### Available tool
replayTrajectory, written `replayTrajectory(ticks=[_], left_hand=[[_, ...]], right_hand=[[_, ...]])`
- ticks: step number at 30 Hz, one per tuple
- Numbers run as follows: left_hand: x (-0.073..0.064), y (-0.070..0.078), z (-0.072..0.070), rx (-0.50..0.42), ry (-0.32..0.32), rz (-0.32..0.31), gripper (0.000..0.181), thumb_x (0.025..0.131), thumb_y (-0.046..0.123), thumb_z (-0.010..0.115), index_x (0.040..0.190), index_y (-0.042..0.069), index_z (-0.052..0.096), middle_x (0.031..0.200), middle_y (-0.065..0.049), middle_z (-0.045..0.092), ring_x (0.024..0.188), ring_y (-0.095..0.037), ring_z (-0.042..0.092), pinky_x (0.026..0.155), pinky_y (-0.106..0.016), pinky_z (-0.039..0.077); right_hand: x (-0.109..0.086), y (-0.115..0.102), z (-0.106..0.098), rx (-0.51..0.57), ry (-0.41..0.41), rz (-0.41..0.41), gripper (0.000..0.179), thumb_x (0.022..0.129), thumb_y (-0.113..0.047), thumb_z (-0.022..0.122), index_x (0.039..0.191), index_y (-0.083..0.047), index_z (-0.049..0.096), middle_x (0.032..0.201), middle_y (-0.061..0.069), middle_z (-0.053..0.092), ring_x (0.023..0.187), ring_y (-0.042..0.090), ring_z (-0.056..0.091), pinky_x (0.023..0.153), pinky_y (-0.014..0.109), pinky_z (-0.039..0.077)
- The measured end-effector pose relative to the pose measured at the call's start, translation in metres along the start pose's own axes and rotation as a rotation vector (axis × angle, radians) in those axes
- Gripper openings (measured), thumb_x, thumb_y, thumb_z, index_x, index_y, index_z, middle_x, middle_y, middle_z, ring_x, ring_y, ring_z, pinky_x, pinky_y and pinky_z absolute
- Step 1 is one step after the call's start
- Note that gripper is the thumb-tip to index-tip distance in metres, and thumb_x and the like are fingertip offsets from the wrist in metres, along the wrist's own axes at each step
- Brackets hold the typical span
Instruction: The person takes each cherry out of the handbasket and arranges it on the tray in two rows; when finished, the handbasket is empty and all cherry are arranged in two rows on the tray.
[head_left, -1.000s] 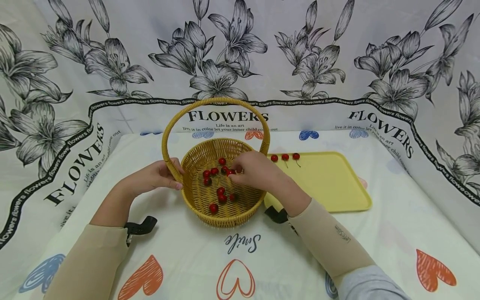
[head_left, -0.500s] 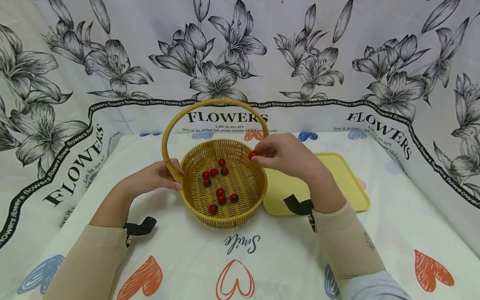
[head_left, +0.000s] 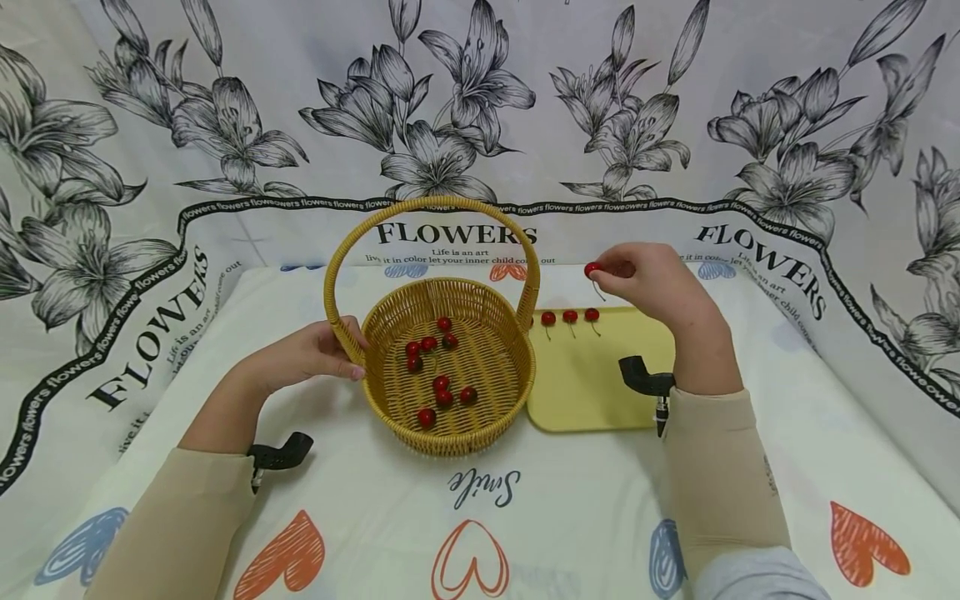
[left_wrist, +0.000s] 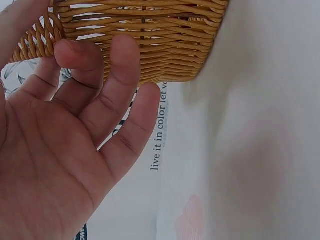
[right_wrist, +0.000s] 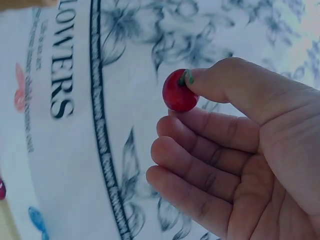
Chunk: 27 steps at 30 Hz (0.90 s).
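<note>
In the head view my right hand (head_left: pixel 651 282) pinches a red cherry (head_left: pixel 592 270) between thumb and forefinger, above the far edge of a yellow tray (head_left: pixel 592 383). The right wrist view shows this cherry (right_wrist: pixel 176 95) with a bit of green stem under the thumb; the other fingers are loosely curled below. My left hand (head_left: pixel 318 352) grips the wicker basket (head_left: pixel 450 440) on its left side, where the tall handle (head_left: pixel 330 287) meets the rim. Several cherries (head_left: pixel 444 398) lie inside the basket. In the left wrist view the fingers are at the basket wall (left_wrist: pixel 160 52).
A row of several stemmed cherries (head_left: pixel 570 317) lies along the tray's far edge, the leftmost partly hidden by the basket handle. The tray stands just right of the basket. Behind the table hangs a flower-printed cloth (head_left: pixel 480 167).
My right hand has lifted a cherry out of the basket and carried it right, over the tray's far side. The left hand has stayed on the basket.
</note>
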<state>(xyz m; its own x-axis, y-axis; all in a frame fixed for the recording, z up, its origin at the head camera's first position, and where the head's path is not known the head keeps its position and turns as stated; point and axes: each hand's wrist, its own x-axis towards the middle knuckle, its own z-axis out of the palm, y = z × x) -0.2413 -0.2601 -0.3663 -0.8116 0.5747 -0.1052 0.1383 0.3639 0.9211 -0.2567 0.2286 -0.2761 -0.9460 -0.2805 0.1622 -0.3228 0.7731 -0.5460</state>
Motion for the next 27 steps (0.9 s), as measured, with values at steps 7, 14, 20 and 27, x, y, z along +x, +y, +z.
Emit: replayTrajectory(ticks=[7, 14, 20, 27], left_hand=[[-0.001, 0.000, -0.001, -0.006, -0.005, 0.000, 0.034, 0.087, 0.007, 0.080, 0.113, -0.002, 0.059, 0.104, -0.013, 0.062, 0.100, -0.024, 0.059, 0.087, -0.034, 0.049], [-0.001, -0.001, -0.001, 0.000, -0.006, -0.002, 0.033, 0.088, 0.008, 0.079, 0.113, -0.002, 0.060, 0.104, -0.013, 0.061, 0.099, -0.023, 0.057, 0.087, -0.033, 0.049], [0.000, -0.001, -0.001, -0.012, -0.009, 0.006, 0.033, 0.087, 0.007, 0.080, 0.112, -0.002, 0.060, 0.103, -0.013, 0.060, 0.098, -0.022, 0.057, 0.085, -0.033, 0.050], [-0.002, -0.001, -0.001, -0.024, -0.003, -0.005, 0.034, 0.086, 0.007, 0.080, 0.112, 0.000, 0.060, 0.102, -0.013, 0.061, 0.097, -0.023, 0.058, 0.084, -0.035, 0.051]], right_hand=[[0.017, 0.043, 0.010, -0.037, -0.053, 0.124, 0.035, 0.101, -0.028, 0.063, 0.121, 0.000, 0.068, 0.117, 0.018, 0.066, 0.106, 0.034, 0.059, 0.091, 0.052, 0.047], [0.029, 0.083, 0.034, -0.110, -0.132, 0.206, 0.037, 0.102, -0.026, 0.061, 0.122, 0.004, 0.068, 0.121, 0.023, 0.065, 0.106, 0.037, 0.059, 0.093, 0.053, 0.046], [0.034, 0.106, 0.050, -0.140, -0.149, 0.231, 0.035, 0.101, -0.021, 0.062, 0.119, 0.008, 0.068, 0.121, 0.027, 0.065, 0.109, 0.040, 0.058, 0.099, 0.055, 0.045], [0.034, 0.115, 0.061, -0.162, -0.130, 0.281, 0.035, 0.100, -0.023, 0.061, 0.116, 0.006, 0.071, 0.116, 0.023, 0.068, 0.105, 0.038, 0.059, 0.101, 0.054, 0.043]])
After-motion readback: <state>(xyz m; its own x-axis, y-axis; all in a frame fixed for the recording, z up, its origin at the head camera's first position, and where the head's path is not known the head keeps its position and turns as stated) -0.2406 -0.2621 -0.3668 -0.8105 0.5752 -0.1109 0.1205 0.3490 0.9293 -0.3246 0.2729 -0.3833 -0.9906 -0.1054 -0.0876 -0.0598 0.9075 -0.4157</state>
